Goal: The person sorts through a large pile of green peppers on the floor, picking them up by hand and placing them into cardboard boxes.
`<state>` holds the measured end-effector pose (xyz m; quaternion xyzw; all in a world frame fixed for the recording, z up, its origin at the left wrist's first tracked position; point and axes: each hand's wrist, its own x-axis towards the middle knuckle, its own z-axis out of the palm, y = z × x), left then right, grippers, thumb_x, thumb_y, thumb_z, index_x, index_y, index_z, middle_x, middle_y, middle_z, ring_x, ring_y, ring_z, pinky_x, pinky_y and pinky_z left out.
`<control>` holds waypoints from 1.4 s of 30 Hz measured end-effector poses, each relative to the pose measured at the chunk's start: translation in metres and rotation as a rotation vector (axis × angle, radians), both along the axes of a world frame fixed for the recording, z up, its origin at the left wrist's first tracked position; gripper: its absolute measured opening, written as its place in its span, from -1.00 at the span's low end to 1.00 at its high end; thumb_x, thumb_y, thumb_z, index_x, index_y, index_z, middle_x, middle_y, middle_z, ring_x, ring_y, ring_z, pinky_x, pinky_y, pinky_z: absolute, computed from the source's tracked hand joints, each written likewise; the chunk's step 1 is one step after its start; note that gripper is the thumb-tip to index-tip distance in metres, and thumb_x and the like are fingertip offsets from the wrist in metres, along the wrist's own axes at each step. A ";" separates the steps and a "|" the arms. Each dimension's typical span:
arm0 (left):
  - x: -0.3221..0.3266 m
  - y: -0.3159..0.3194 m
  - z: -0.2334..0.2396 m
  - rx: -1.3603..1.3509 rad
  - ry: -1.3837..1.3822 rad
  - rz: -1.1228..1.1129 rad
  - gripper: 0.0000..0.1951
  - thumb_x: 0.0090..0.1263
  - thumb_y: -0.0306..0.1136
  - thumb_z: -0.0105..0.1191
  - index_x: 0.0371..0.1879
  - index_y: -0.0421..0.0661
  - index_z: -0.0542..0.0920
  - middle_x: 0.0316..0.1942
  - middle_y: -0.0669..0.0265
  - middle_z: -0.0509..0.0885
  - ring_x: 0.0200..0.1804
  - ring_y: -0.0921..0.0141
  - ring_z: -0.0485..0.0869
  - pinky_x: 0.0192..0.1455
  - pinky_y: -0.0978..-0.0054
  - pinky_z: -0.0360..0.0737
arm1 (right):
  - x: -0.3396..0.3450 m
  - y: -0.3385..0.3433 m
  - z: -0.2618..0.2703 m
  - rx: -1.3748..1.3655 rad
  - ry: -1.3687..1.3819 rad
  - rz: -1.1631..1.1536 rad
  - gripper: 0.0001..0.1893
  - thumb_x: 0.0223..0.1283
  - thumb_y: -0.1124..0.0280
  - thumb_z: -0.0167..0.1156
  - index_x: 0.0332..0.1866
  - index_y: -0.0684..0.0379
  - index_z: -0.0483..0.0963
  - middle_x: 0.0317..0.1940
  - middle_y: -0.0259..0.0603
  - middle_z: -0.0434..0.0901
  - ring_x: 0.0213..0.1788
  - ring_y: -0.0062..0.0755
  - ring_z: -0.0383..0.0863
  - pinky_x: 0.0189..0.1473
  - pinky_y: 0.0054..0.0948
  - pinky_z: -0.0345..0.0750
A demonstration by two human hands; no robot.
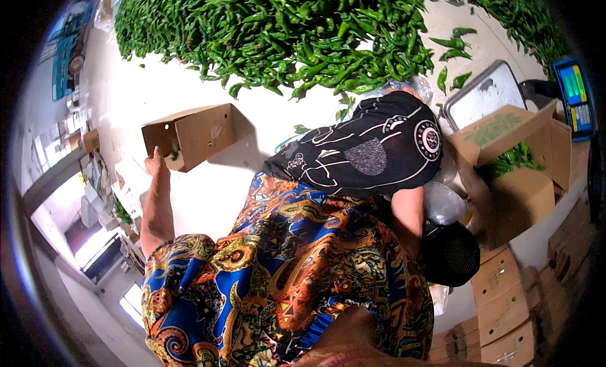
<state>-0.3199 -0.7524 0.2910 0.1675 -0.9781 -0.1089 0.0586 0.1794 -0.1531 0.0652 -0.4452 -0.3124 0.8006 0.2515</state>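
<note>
My left hand [156, 162], at the end of my outstretched arm, grips the near edge of an open cardboard box [206, 137] lying on its side on the pale floor. A small green piece shows inside it. Patterned black cloth [355, 149] covers what appears to be my bent leg. A bare forearm [408, 215] passes beneath that cloth on the right; the hand there is hidden. Beyond the box and cloth spreads a large heap of green chili peppers [284, 30]. Clear plastic [442, 203] lies beside the cloth.
At right stands an open cardboard box [521, 196] with green peppers inside, near a grey-rimmed tray [487, 94] and a blue device [574, 99]. Flattened or stacked cardboard [502, 291] lies lower right, by a black mesh object [450, 253]. Another pepper heap [525, 16] sits top right.
</note>
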 end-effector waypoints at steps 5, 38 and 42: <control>0.078 0.241 -0.101 0.607 -0.329 -0.563 -0.66 0.43 -0.31 0.14 0.08 -0.25 0.58 -0.04 0.21 0.67 -0.04 0.36 0.66 0.04 0.44 0.60 | 0.049 0.019 -0.015 0.220 -0.392 -0.019 -0.73 0.37 0.25 0.12 -0.07 0.23 0.59 -0.25 -0.24 0.65 -0.21 -0.45 0.64 -0.06 -0.42 0.57; 0.369 0.884 -0.340 0.274 -0.370 -1.832 -0.36 0.02 -0.20 0.37 0.16 0.10 0.44 -0.10 -0.01 0.56 -0.18 -0.01 0.66 -0.10 0.08 0.63 | -0.008 0.175 -0.100 0.557 -1.497 0.194 -0.26 0.16 0.50 0.16 0.48 0.27 0.07 0.51 0.41 -0.23 0.51 0.47 -0.12 0.42 0.23 0.07; 0.360 0.848 -0.316 0.546 -0.617 -1.568 -0.44 0.02 -0.27 0.36 0.06 -0.07 0.50 -0.36 0.14 0.57 -0.38 0.20 0.57 -0.24 0.24 0.55 | 0.004 0.186 -0.097 0.481 -1.597 0.264 -0.32 0.31 0.54 0.07 0.51 0.30 0.01 0.55 0.32 -0.33 0.50 0.41 0.00 0.40 0.14 0.22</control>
